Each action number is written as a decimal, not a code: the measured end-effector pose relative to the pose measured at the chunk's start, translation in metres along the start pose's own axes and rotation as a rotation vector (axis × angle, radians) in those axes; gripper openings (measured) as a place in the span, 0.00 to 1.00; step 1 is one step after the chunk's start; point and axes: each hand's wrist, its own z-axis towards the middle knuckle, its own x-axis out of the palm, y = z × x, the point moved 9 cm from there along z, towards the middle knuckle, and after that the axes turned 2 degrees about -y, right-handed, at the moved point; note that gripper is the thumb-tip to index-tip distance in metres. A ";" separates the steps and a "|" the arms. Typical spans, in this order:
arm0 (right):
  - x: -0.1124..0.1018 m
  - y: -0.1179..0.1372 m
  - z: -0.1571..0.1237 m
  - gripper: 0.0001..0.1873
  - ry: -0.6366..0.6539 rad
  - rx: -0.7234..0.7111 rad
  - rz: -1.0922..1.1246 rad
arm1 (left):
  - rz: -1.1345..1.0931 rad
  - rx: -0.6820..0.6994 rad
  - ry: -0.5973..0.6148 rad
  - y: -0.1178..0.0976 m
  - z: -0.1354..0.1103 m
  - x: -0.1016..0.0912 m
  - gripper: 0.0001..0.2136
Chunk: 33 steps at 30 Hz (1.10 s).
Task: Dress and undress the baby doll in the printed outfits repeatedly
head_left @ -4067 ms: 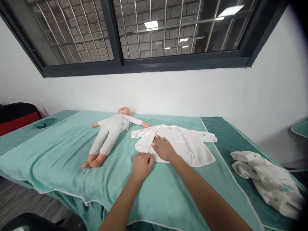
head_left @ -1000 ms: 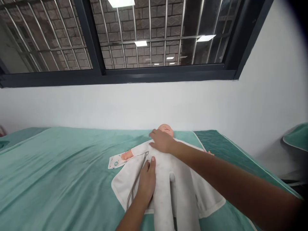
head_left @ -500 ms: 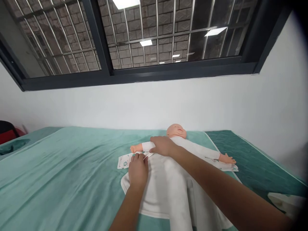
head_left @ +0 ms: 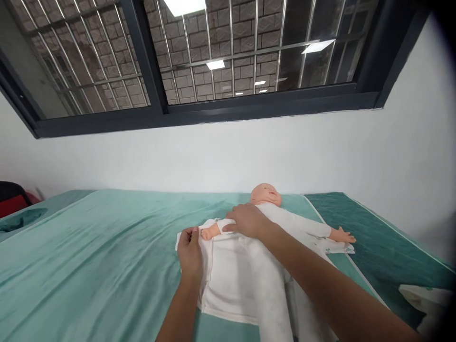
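A baby doll [head_left: 265, 194] in a white bodysuit lies on its back on an open white garment [head_left: 235, 275], spread on the teal bed cover [head_left: 89, 256]. My right hand [head_left: 245, 221] rests on the doll's near upper arm, fingers curled over it. The doll's small hand [head_left: 207, 232] points left. My left hand [head_left: 189, 251] pinches the garment's left sleeve edge just beside that small hand. The doll's other arm [head_left: 340, 234] stretches out to the right over the garment's far sleeve.
A white wall and a dark-framed barred window [head_left: 199, 61] stand behind the bed. A darker green cover [head_left: 363, 223] lies to the right, with folded white cloth [head_left: 423, 297] at the lower right. A red and black object [head_left: 10, 197] sits at far left.
The doll was moved onto the garment. In the last half second my left hand lifted the sleeve edge toward the doll's arm, and my right hand bent that arm inward.
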 end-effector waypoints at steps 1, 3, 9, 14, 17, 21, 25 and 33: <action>0.002 0.000 0.001 0.25 0.004 0.011 -0.034 | 0.016 0.020 -0.013 -0.002 -0.001 -0.001 0.13; 0.006 -0.001 0.003 0.24 0.008 0.038 -0.089 | 0.071 0.096 -0.018 -0.010 -0.006 0.000 0.13; 0.013 0.001 0.006 0.21 -0.021 0.077 -0.132 | 0.185 0.309 0.095 -0.035 -0.025 0.019 0.14; 0.017 0.009 0.010 0.19 -0.064 0.084 -0.108 | 0.228 0.363 0.373 -0.034 -0.035 0.049 0.15; 0.007 0.007 0.003 0.17 -0.109 0.097 -0.066 | 0.213 0.277 0.298 -0.022 -0.023 0.042 0.15; -0.020 -0.035 -0.038 0.18 -0.330 0.275 0.187 | 0.356 0.263 0.120 -0.011 -0.011 0.027 0.11; -0.019 -0.113 -0.120 0.21 -0.644 0.668 0.419 | 0.528 0.311 0.141 -0.011 -0.013 0.034 0.09; 0.028 -0.147 -0.184 0.24 -0.481 1.022 0.601 | 0.559 0.363 0.212 -0.020 -0.019 0.040 0.08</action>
